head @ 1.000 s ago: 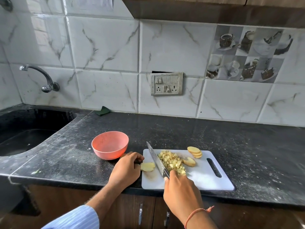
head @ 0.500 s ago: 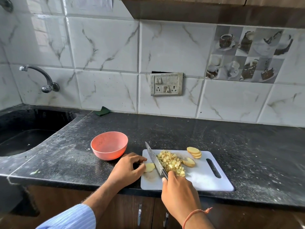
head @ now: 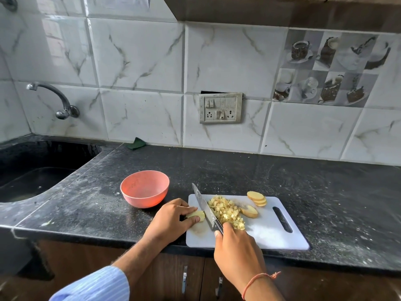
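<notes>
Knife (head: 206, 208) gripped in the right hand (head: 237, 249), blade down on the white cutting board (head: 271, 235); left hand (head: 171, 218) pinches a potato piece (head: 198, 215) at the board's left edge, diced pile (head: 226, 211) just right of the blade.

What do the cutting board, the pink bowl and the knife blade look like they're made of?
Cutting board: probably plastic, smooth matte white, with a moulded handle slot. Bowl: likely plastic or melamine, evenly salmon-pink and matte. Knife blade: metal, apparently steel, grey with a mottled sheen.
</notes>
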The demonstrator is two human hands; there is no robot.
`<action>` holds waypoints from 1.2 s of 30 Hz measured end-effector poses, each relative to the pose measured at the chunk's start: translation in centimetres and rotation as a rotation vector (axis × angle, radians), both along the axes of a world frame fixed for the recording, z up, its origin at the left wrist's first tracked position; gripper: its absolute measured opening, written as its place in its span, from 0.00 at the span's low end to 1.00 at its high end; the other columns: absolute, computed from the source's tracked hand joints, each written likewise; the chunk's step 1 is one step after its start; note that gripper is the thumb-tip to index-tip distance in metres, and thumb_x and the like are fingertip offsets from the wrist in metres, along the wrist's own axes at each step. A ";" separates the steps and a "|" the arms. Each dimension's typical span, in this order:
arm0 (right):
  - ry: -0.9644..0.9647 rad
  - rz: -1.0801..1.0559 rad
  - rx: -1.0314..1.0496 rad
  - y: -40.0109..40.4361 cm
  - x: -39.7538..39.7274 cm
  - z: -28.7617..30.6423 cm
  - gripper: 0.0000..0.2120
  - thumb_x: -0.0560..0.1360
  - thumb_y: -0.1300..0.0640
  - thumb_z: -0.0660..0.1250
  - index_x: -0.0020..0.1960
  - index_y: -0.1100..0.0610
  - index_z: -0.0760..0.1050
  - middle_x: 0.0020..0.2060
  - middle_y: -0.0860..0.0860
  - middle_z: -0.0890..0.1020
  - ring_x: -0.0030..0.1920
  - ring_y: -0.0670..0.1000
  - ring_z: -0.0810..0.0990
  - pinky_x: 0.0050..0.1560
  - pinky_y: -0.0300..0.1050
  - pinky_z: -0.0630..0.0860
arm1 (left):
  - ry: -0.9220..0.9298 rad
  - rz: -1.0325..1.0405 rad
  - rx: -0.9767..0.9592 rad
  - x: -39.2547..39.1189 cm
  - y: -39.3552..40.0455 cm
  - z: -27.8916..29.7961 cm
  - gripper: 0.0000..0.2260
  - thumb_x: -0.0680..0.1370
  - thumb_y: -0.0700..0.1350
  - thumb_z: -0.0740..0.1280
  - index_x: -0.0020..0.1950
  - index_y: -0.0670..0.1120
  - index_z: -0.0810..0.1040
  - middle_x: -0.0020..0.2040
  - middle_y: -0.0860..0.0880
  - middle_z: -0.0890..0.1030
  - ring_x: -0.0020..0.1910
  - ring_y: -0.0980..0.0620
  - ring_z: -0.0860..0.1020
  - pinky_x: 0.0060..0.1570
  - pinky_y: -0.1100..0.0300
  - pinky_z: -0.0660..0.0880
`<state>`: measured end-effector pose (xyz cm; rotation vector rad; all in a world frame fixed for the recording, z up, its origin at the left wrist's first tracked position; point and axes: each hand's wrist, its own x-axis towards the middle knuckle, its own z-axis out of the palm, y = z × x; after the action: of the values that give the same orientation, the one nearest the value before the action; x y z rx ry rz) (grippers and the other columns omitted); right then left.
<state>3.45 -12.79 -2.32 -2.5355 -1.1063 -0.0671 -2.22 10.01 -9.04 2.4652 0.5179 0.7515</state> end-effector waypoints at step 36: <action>-0.041 -0.017 -0.102 0.3 -0.7 0.3 0.26 0.87 0.51 0.55 0.83 0.52 0.57 0.58 0.52 0.84 0.56 0.52 0.84 0.52 0.47 0.82 | 0.020 0.013 -0.095 -0.5 0.5 0.8 0.17 0.74 0.59 0.79 0.61 0.57 0.87 0.47 0.62 0.81 0.47 0.64 0.79 0.43 0.72 0.71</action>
<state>2.80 -12.48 -1.98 -2.6447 -1.1313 -0.0693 -2.76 10.54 -8.28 2.3863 0.5643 0.6917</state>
